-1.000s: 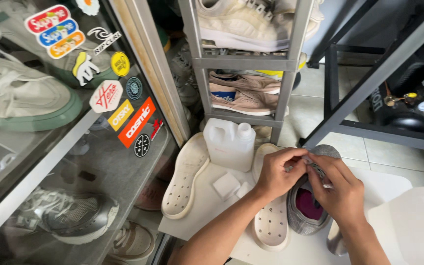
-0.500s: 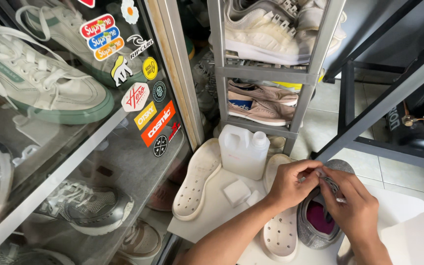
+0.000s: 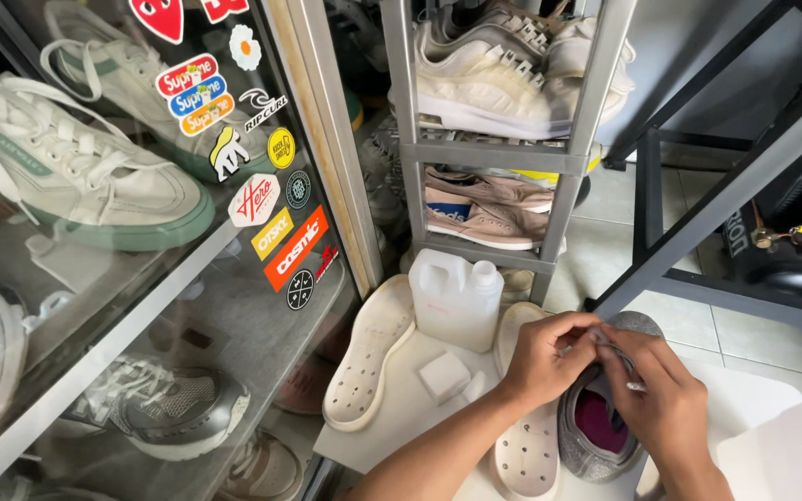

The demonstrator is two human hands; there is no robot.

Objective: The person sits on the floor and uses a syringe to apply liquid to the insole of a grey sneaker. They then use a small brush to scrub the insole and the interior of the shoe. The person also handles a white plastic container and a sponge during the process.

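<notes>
My left hand [image 3: 547, 357] and right hand [image 3: 663, 401] meet over the opening of a grey knit sneaker [image 3: 596, 427] with a magenta lining, which stands on the white work surface [image 3: 392, 417] at the lower right of the view. The fingers of both hands are closed together at the shoe's collar, pinching a thin pale lace or strip; exactly what is gripped is too small to tell. The left fingers curl over the tongue area; the right hand covers the shoe's near side.

Just left of the sneaker, partly under my left forearm, lies a white perforated insole [image 3: 526, 450], sole side up. A second white perforated insole [image 3: 368, 362] lies further left, angled along the edge of the surface. Between the two rests a small white sponge block [image 3: 444, 376]. Behind them stands a white plastic jug [image 3: 457, 299] with a screw cap, upright, touching the base of a grey metal rack [image 3: 568, 158].

The rack holds a beige low shoe [image 3: 485, 215] on its lower shelf and white sneakers [image 3: 503, 79] on the shelf above. To the left, a glass-fronted cabinet [image 3: 262, 306] bearing coloured stickers [image 3: 276, 232] contains a white sneaker with a green sole [image 3: 85, 186] and a grey running shoe [image 3: 174, 413]. A dark metal frame [image 3: 726, 199] crosses the tiled floor [image 3: 605, 241] at right.
</notes>
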